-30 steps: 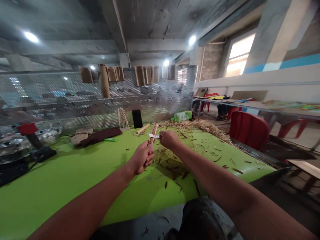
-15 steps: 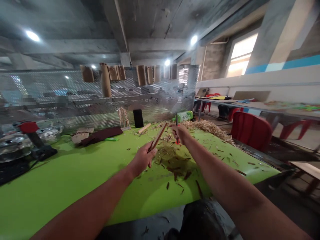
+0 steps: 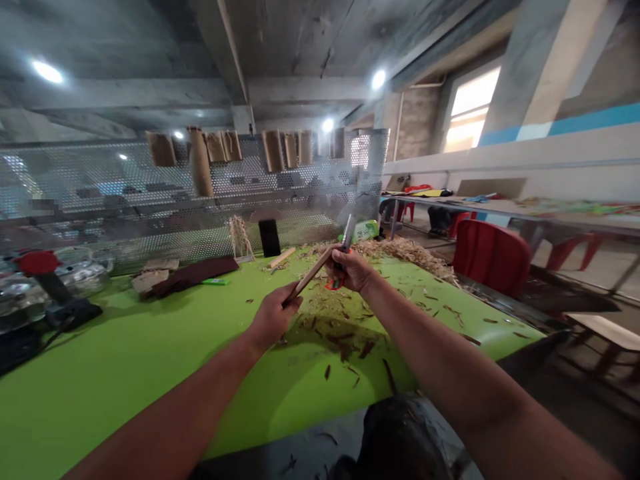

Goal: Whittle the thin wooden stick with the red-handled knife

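My left hand (image 3: 275, 312) is closed around the lower end of a slim wooden stick (image 3: 313, 273), which slants up and away to the right. In my right hand (image 3: 354, 269) is a utility knife (image 3: 347, 235) with an orange-red part showing below the fingers; its grey blade end points up. The stick's far end meets the fingers of my right hand, and whether the blade touches the wood I cannot tell. Wood shavings (image 3: 345, 347) lie on the green tabletop (image 3: 190, 373) under both hands.
A pale wooden strip (image 3: 282, 257) and a black phone-like slab (image 3: 269, 238) sit behind the hands. Brown sheets (image 3: 197, 277) lie left, near a red-topped black tool (image 3: 53, 287). A green bottle (image 3: 366, 231), heaped shavings (image 3: 415, 255) and a red chair (image 3: 493, 257) are on the right.
My right hand has moved left onto the far end of the stick, and the knife has tilted. The view has shifted slightly right.
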The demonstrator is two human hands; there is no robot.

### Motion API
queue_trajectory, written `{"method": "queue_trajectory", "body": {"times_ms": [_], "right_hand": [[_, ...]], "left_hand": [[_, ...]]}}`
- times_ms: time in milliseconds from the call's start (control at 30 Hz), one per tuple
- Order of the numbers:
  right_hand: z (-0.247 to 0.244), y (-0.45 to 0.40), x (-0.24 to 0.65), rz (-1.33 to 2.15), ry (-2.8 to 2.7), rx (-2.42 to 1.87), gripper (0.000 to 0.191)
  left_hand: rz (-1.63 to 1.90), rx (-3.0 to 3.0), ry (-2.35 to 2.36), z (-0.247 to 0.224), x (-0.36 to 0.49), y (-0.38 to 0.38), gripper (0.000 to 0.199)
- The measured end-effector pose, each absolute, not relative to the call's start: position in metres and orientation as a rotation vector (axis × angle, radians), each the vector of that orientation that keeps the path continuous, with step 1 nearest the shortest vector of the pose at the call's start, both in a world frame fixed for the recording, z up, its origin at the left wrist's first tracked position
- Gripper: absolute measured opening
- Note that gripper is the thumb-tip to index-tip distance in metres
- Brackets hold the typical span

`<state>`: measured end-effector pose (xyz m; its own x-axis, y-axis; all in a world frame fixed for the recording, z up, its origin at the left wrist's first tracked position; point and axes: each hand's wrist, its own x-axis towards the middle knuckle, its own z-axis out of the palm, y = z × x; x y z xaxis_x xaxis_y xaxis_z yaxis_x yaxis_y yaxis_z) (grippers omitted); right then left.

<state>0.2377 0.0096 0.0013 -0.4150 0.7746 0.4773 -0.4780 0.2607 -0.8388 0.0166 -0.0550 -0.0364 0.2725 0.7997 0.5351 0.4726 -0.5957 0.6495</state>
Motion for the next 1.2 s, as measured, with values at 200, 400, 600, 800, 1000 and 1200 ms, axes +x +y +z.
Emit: {"method": "queue_trajectory", "body": {"times_ms": [200, 400, 600, 800, 1000, 1200], "right_hand": [[0.003, 0.005, 0.238, 1.445, -1.512, -0.186, 0.045], [0.003, -0.002, 0.241, 1.508, -1.628, -0.164, 0.046], [0.004, -0.002, 0.237, 1.502, -1.615, -0.157, 0.046], [0.004, 0.002, 0.235, 1.464, -1.515, -0.233, 0.046], [0.001, 0.003, 0.227, 1.243, -1.513, -0.514, 0.045], [-0.009, 0.006, 0.209, 0.376, -1.845, -1.110, 0.028]], "left_hand": [[1.363, 2.424, 1.162, -0.034, 0.011, -0.057, 0.033], [1.636, 2.525, 1.106, -0.027, 0.001, -0.052, 0.026], [1.468, 2.503, 1.064, -0.030, 0.000, -0.050, 0.032], [1.148, 2.294, 1.084, -0.027, 0.008, -0.062, 0.040], [1.012, 1.639, 0.834, -0.023, 0.017, -0.071, 0.043], [1.047, 1.237, 0.740, -0.019, 0.017, -0.069, 0.034]]}}
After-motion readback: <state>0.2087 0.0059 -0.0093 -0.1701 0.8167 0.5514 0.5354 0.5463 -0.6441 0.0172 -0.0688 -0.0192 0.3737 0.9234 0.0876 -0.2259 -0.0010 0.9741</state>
